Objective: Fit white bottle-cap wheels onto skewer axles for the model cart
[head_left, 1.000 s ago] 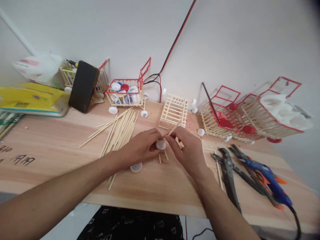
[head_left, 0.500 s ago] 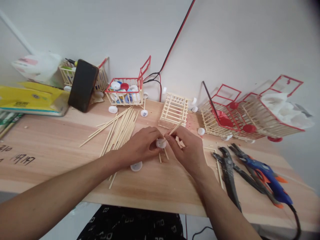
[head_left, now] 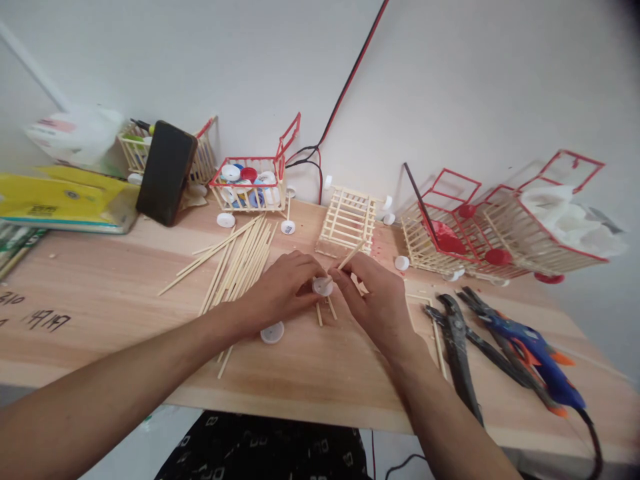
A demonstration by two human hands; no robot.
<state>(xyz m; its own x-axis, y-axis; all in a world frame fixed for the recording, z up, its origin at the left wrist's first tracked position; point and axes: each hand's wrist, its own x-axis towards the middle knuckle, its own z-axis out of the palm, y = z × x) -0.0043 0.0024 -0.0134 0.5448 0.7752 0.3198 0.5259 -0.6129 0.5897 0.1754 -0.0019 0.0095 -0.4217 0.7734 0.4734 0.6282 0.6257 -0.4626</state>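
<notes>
Between my fingertips, above the wooden table (head_left: 320,380), is a white bottle cap (head_left: 323,287), its open side facing me. My left hand (head_left: 290,283) is closed on the cap's left edge. In my right hand (head_left: 373,293) a thin wooden stick (head_left: 353,255) is pinched, slanting up to the right, its lower end at the cap. Two short sticks (head_left: 327,312) lie just under the cap. A second bottle cap (head_left: 273,332) rests on the table below my left wrist. Beside my left hand a pile of wooden sticks (head_left: 243,260) is partly covered by my forearm.
A small stick frame with cap wheels (head_left: 347,220) stands behind my hands. Stick carts (head_left: 250,183) with red rims line the wall, one full of caps. A phone (head_left: 167,173) leans at left. Pliers (head_left: 457,347) and a blue glue gun (head_left: 543,360) with a cord lie right.
Almost nothing differs. Both hands keep the same hold on the cap and the stick, and the view has shifted only slightly.
</notes>
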